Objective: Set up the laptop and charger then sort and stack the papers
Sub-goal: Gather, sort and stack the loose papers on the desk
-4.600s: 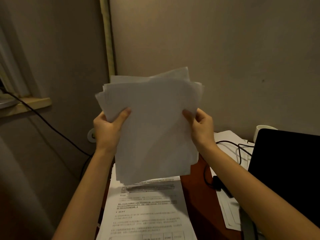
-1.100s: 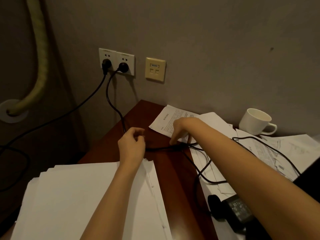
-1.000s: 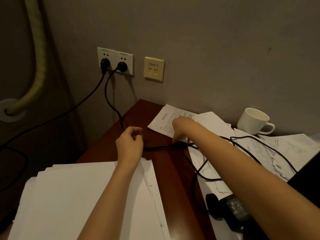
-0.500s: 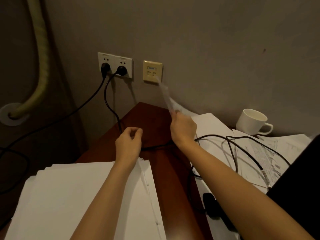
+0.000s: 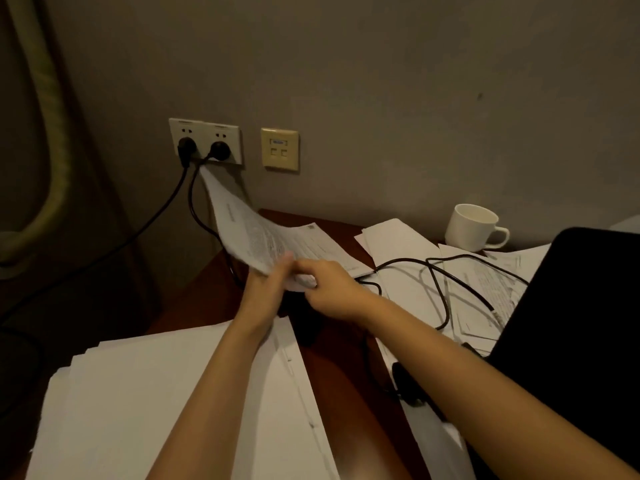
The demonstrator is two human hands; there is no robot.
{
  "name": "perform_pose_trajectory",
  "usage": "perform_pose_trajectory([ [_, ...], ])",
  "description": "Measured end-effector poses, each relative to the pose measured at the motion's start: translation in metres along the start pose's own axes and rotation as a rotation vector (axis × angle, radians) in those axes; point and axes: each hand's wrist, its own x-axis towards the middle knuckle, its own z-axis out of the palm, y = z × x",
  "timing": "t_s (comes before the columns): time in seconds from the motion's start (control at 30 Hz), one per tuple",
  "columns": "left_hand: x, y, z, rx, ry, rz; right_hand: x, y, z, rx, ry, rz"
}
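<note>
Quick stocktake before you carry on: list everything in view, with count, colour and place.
printed sheet: one, white, lifted above the desk's far left corner
paper stack: one, white, near left
loose papers: several, white, far right
cable: one, black, across loose papers
cup: one, white, by the wall
laptop: one, black, right
sockets: two, white, both plugged
desk: one, reddish-brown
left hand: holds the sheet
right hand: holds the sheet

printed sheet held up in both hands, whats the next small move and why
Probably carry the printed sheet back toward the body and lay it on the white paper stack at the near left. Both the left hand and right hand grip its near edge, it is lifted off the desk, and more loose papers still lie under the black cable.
</note>
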Motion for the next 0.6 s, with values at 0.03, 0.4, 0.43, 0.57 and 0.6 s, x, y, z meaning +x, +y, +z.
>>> perform_pose_trajectory([
  [0.03,0.004,-0.002,-0.002,0.008,0.091,-0.018,0.002,-0.001,-0.005,-0.018,-0.061,0.027],
  [0.4,0.000,0.004,0.002,-0.093,0.482,-0.221,0.037,0.043,-0.021,-0.386,0.357,0.463],
  [0.43,-0.002,0.011,0.007,-0.145,0.513,-0.219,0.037,0.045,-0.023,-0.418,0.344,0.467],
  [0.57,-0.007,0.048,0.026,-0.265,0.578,-0.141,0.040,0.036,-0.043,-0.309,0.220,0.593],
  [0.6,-0.006,0.057,0.029,-0.287,0.597,-0.132,0.041,0.032,-0.049,-0.263,0.173,0.644],
])
